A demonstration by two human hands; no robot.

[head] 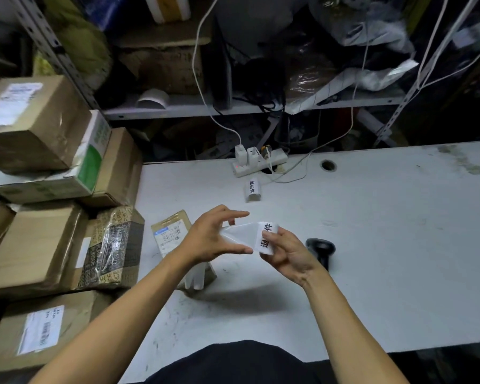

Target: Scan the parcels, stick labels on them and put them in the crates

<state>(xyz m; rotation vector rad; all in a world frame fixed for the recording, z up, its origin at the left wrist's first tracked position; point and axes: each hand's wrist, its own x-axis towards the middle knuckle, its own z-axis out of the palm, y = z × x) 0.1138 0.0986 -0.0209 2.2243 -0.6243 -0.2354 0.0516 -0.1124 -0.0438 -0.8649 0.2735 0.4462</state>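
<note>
Crosswise, both hands (214, 236) (288, 252) hold the label (266, 238).

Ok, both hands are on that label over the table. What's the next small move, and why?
Probably finish peeling: the left hand pinches the clear backing while the right hand holds the printed label, and the two are only partly apart. Then bring the label down onto the small parcel lying just left of the hands, next to the scanner.

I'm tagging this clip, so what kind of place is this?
Probably a parcel sorting or returns room: stacked cardboard parcels with shipping labels, a handheld barcode scanner on the white table, and metal shelving behind.
</note>
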